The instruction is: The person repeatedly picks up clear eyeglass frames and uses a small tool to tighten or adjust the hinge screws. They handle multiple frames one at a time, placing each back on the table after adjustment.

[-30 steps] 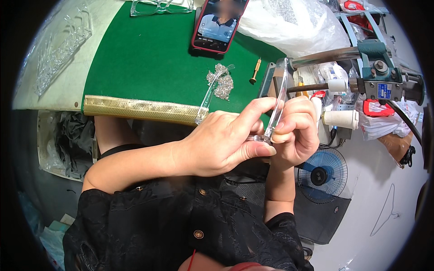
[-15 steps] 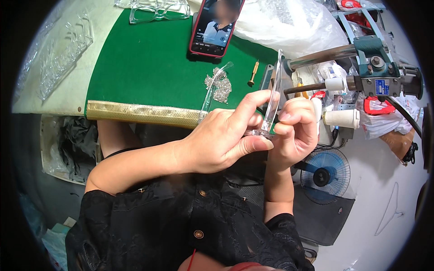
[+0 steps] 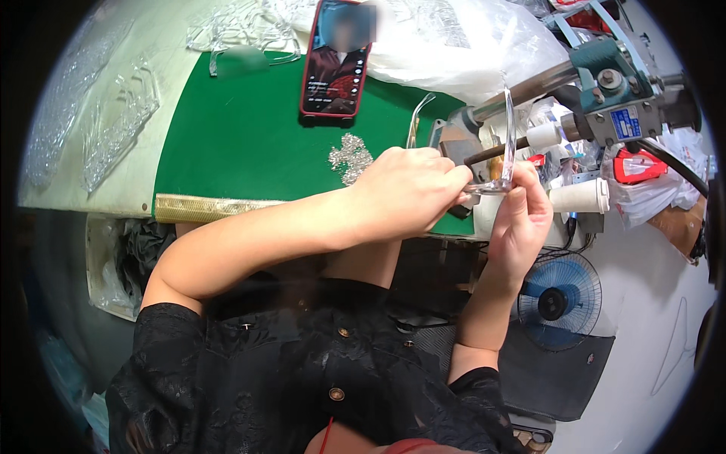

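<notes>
Both my hands are closed on a clear plastic eyeglass frame (image 3: 510, 136) above the right edge of the green mat. My left hand (image 3: 412, 189) has its fingers curled round the front of the frame, which it mostly hides. With thumb and fingers my right hand (image 3: 523, 219) pinches the corner where one temple rises upright. The other clear temple sticks up behind my left hand. Just beyond that hand, a loose pile of tiny silvery metal parts (image 3: 350, 157) lies on the green mat (image 3: 242, 136).
A red-cased phone (image 3: 336, 68) stands at the back, beside more clear eyeglass frames (image 3: 249, 34) and plastic wrapping (image 3: 454, 45). A green bench machine (image 3: 624, 91) reaches in from the right, above a white cup (image 3: 578, 196). Below is a blue fan (image 3: 556, 303). A gold strip (image 3: 212, 207) edges the table.
Both hands and the eyeglass frame have moved to the right. My left hand has turned over, its back now showing, and its thumb is hidden. The view has shifted slightly.
</notes>
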Motion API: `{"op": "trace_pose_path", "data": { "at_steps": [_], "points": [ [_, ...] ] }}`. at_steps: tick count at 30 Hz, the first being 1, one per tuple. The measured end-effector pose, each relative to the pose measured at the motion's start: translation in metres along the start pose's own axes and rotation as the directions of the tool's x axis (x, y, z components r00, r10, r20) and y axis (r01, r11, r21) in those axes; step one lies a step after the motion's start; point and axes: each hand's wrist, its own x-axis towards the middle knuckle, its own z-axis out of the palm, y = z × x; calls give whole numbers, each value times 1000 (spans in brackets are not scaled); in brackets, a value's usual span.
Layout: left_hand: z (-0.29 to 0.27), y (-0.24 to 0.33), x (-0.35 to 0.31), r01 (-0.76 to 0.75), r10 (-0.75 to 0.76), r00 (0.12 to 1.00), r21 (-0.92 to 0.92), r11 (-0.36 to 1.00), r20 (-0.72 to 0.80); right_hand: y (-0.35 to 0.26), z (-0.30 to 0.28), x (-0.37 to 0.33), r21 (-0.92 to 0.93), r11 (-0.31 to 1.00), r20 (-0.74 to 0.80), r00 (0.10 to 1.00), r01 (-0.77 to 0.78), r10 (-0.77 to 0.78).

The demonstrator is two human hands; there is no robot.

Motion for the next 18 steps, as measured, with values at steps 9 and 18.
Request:
{"op": "trace_pose_path", "data": {
  "at_steps": [9,18],
  "points": [
    [35,-3,53,-3,6,999,83,997,-35,16,-44,32,71,997,-179,982,-40,52],
    [64,0,83,-2,6,995,38,999,-104,25,-71,46,54,998,-266,962,-43,56]
  ]
}}
